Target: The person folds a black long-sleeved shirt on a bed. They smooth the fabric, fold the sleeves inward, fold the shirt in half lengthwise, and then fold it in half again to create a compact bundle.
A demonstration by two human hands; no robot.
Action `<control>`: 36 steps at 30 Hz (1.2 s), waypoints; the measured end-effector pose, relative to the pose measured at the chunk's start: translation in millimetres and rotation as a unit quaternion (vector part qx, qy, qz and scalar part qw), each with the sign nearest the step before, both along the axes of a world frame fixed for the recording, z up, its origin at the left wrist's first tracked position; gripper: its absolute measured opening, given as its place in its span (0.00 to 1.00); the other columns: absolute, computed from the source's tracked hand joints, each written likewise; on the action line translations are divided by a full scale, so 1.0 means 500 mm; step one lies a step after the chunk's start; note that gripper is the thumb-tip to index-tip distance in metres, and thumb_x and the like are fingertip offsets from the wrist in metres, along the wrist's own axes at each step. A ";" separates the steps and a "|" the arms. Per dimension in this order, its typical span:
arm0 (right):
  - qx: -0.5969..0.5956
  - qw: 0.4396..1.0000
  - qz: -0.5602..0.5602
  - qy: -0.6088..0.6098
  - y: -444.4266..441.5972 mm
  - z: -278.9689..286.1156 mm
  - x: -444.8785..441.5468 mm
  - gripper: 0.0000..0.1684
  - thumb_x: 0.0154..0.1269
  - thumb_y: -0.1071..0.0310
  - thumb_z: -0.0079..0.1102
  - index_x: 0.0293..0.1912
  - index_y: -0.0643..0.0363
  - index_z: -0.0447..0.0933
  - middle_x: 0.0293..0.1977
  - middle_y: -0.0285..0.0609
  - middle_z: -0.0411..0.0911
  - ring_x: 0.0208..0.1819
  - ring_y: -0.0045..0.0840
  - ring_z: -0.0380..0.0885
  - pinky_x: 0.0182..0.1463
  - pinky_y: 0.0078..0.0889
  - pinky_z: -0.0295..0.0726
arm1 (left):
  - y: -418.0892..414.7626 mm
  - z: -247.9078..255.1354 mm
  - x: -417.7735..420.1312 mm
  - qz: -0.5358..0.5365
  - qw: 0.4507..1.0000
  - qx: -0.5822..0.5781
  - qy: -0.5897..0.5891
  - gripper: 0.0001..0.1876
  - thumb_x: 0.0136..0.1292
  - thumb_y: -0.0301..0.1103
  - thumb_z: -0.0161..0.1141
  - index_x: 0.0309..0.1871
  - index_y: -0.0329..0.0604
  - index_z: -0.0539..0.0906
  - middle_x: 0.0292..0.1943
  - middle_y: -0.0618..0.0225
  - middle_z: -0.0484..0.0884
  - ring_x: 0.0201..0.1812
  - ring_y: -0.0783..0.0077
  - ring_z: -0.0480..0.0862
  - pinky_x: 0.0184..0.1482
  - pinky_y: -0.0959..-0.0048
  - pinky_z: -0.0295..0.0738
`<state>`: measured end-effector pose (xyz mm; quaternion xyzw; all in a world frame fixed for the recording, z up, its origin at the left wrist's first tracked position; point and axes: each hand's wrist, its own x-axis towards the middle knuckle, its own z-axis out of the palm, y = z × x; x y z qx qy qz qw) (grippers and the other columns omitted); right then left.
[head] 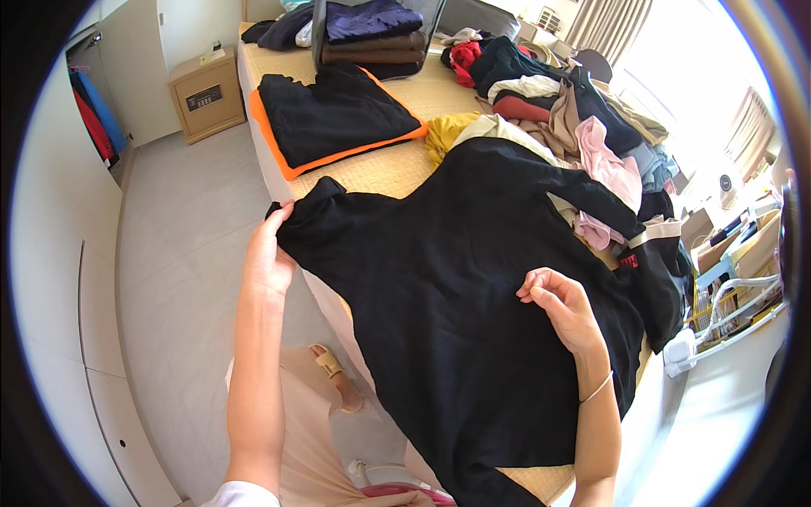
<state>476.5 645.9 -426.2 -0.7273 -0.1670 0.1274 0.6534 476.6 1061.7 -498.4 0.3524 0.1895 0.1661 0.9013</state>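
A black long-sleeved garment (pixel 437 298) lies spread over the near part of a bed covered with a woven straw mat (pixel 374 168). My left hand (pixel 271 250) pinches a bunched edge of it at the left, just past the side of the bed. One sleeve (pixel 595 196) stretches to the right over other clothes, and another narrow part hangs towards the bottom of the view. Above the garment's middle right is my right hand (pixel 561 304), fingers curled in against the thumb, with no cloth visible in its grasp.
Farther back lies a folded black garment with orange edging (pixel 342 120). Behind it stands a grey fabric bin (pixel 320 44) of folded clothes. A loose clothing heap (pixel 538 95) covers the back right. A safe (pixel 206 95) stands on the floor; a cluttered rack (pixel 735 266) is right.
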 end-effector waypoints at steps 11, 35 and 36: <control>-0.142 0.906 0.397 -0.031 0.145 0.181 -0.178 0.01 0.63 0.79 0.65 0.35 0.64 0.82 0.32 0.45 0.84 0.31 0.29 0.84 0.41 0.23 0.84 | 0.006 0.011 -0.012 0.012 0.999 -0.028 -0.031 0.10 0.68 0.31 0.61 0.50 0.42 0.84 0.48 0.69 0.87 0.52 0.71 0.84 0.58 0.69 0.77; 0.121 0.988 0.052 0.077 0.367 0.115 0.069 0.15 0.74 0.59 0.59 0.43 0.64 0.78 0.32 0.37 0.80 0.32 0.18 0.81 0.37 0.23 0.82 | -0.141 0.172 -0.098 -0.129 0.971 0.098 -0.178 0.15 0.66 0.22 0.59 0.56 0.41 0.80 0.54 0.68 0.81 0.57 0.74 0.79 0.62 0.73 0.72; 0.149 0.983 0.073 0.074 0.370 0.108 0.070 0.12 0.73 0.62 0.62 0.43 0.62 0.78 0.33 0.36 0.80 0.33 0.17 0.81 0.39 0.23 0.82 | -0.134 0.171 -0.102 -0.121 0.971 0.104 -0.177 0.14 0.67 0.23 0.60 0.55 0.41 0.81 0.55 0.69 0.81 0.58 0.75 0.79 0.62 0.73 0.72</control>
